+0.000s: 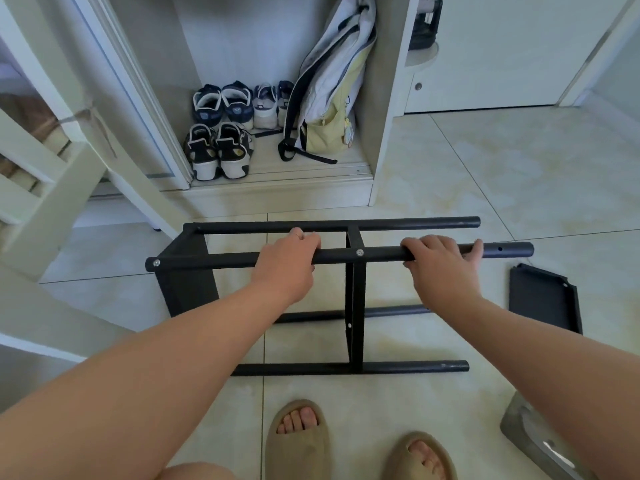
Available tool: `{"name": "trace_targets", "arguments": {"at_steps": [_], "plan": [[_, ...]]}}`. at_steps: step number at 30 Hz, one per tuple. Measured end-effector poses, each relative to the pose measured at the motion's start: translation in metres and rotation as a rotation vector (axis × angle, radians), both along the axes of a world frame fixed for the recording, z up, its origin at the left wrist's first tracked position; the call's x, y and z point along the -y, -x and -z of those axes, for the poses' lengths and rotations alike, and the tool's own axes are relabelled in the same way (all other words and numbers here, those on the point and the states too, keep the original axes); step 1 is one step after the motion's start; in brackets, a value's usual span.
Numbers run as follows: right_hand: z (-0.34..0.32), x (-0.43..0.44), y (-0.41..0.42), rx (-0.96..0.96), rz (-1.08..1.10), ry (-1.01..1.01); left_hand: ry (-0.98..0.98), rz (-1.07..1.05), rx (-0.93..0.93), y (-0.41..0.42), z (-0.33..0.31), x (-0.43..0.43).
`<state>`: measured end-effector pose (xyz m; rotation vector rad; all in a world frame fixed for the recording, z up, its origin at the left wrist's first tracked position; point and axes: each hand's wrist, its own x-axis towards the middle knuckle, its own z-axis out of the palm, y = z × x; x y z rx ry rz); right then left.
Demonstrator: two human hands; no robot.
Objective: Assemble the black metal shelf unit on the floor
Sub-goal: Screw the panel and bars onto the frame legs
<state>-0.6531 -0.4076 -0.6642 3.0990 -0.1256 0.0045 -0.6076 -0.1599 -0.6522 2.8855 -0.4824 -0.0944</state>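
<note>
The black shelf frame [353, 296] lies on its side on the tiled floor [485, 174]. The left hand [289, 259] and right hand [440, 261] both curl around its upper tube [360, 254]; a loose shelf panel [545, 299], probably, lies beyond the right fingertips.

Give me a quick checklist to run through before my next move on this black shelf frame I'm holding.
1. Left hand grips the top pole: ok.
2. Right hand grips the same pole: ok.
3. Middle shelf fixed to that pole, screw showing: ok.
4. Pole ends on the right joined by a shelf: not ok; the loose shelf panel lies on the floor.
5. Screw hole near the pole's end open: ok.
6. Spare screws and a tool at hand: cannot tell, none in view.
</note>
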Motion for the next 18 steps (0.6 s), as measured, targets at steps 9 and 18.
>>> {"name": "trace_targets", "arguments": {"at_steps": [9, 18], "plan": [[0.047, 0.008, -0.117, 0.011, 0.08, -0.177, -0.019, -0.114, 0.047, -0.111, 0.046, 0.025], [0.106, 0.014, -0.212, -0.076, -0.093, -0.283, -0.06, -0.208, -0.004, -0.211, 0.112, 0.023]]}}
